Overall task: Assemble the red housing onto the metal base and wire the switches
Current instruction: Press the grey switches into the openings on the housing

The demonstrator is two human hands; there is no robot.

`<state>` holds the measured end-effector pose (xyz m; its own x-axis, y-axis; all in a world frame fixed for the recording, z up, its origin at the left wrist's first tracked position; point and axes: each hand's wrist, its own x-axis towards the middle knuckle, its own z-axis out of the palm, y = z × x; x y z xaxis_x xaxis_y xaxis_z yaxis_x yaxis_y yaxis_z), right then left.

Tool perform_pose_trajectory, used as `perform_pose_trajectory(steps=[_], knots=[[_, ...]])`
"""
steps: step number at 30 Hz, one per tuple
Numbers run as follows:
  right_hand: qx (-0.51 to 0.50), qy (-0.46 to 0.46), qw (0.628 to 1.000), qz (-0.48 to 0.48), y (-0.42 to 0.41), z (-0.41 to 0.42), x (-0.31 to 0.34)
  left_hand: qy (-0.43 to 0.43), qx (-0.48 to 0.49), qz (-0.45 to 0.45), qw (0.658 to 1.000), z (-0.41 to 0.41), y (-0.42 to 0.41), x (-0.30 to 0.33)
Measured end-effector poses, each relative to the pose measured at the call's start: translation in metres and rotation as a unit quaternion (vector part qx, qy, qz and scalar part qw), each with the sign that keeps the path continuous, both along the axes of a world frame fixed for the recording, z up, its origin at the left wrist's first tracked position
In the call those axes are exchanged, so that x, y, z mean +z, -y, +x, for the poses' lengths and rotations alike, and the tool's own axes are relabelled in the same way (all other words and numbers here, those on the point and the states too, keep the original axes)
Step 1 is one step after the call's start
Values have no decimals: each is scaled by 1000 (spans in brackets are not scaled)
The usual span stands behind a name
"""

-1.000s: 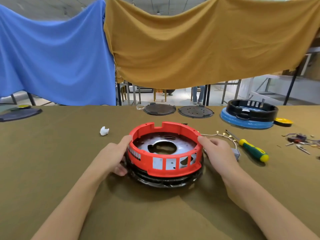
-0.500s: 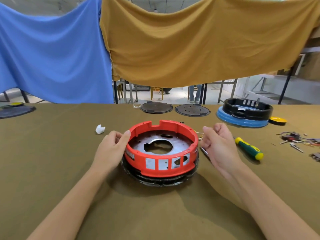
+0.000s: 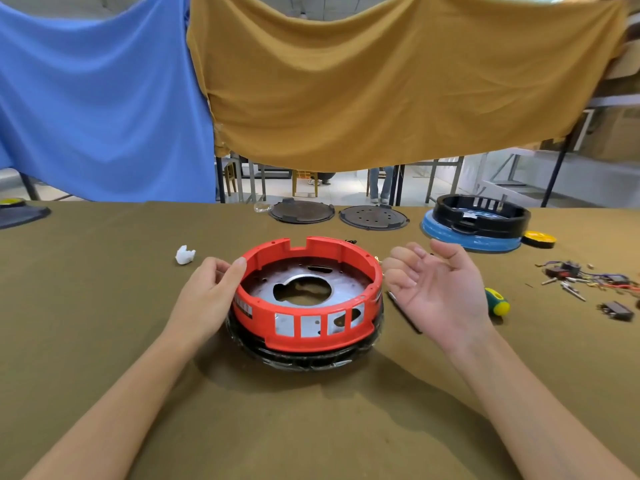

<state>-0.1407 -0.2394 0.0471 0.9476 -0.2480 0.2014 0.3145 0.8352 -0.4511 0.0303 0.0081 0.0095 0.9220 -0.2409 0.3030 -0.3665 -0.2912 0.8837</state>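
Note:
The red housing is a ring with window slots, sitting around the round metal base on a black lower ring at the table's middle. My left hand rests against the housing's left wall, thumb on the rim. My right hand hovers just right of the housing, palm turned up, fingers loosely apart, holding nothing. Switches and coloured wires lie in a loose pile at the far right, well away from both hands.
A green-yellow screwdriver lies behind my right hand. A black housing on a blue base, a yellow disc, two dark round plates and a white scrap lie on the olive cloth. Blue and mustard cloths hang behind.
My right hand has left the housing's right wall, lifted and turned palm up. My left hand stays on the left side. The view has shifted slightly.

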Motion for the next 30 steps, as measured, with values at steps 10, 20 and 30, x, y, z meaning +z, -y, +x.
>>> perform_pose_trajectory(steps=[10,20,30], knots=[[-53,-108,974,-194,17,-1,5,4,-33,-22,999,-2,3,-1],[-292,-294,563,-715,60,-13,-23,102,-158,87,978,-6,1,-3],[-203,-321,366,-849,66,-29,-23,128,-196,141,962,-8,-3,-3]])
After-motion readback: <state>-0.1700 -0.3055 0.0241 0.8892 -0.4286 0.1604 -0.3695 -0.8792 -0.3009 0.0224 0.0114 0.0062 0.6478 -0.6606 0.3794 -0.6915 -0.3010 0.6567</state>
